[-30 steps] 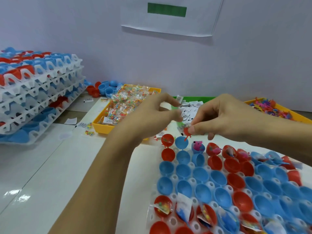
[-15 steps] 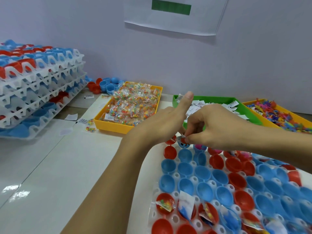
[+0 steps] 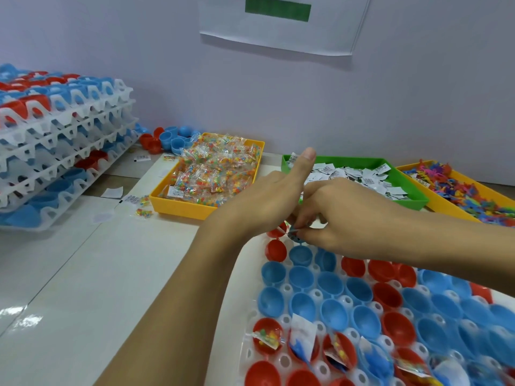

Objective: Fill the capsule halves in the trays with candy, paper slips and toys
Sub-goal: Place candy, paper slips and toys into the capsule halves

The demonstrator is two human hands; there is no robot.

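Nearest us lay the white tray of red and blue capsule halves; several in the near rows already held candy packets and paper slips, while the middle rows sat bare. Over the tray's far corner our two hands met. Our right hand had its fingertips pinched together on something small above a blue half at the far edge; we could not tell what it was, since the fingers covered most of it. Our left hand lay just beside it, touching it, thumb stuck up and fingers curled under the right hand, so we could not tell whether it held anything. Beyond the hands, on the pale surface, stood a yellow bin heaped with candy packets, a green bin of paper slips to its right, and an orange bin of small coloured toys at the far right. To the left rose a stack of loaded trays, with loose capsule halves behind it near the wall, where a white sheet hung.
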